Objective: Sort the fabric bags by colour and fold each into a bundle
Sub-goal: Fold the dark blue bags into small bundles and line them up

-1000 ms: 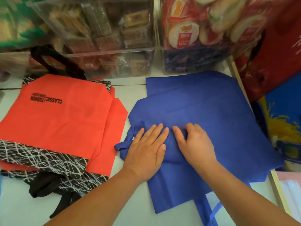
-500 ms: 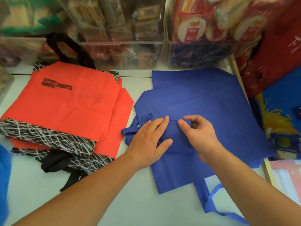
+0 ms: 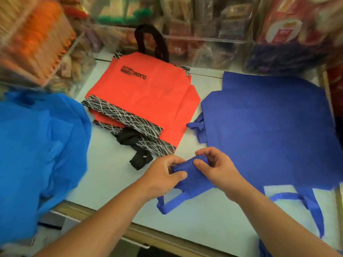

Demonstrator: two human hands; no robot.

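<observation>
Clear bins [image 3: 204, 39] of packaged snacks line tabletop [image 3: 111, 173] far edge; orange-packet bin [image 3: 37, 43] at far-left corner, blurred.

Left hand [image 3: 163, 175] and right hand [image 3: 220, 169] pinching small folded blue bundle [image 3: 189, 175], orange bags [image 3: 146, 93] beyond, on white table [image 3: 111, 175]

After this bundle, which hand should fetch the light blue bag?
Probably left: both grip the dark blue bundle, but the left hand is nearer the light blue bag than the right hand.

A pale table [image 3: 111, 173] carries orange bags [image 3: 148, 93] beside dark blue bags [image 3: 269, 127].
</observation>
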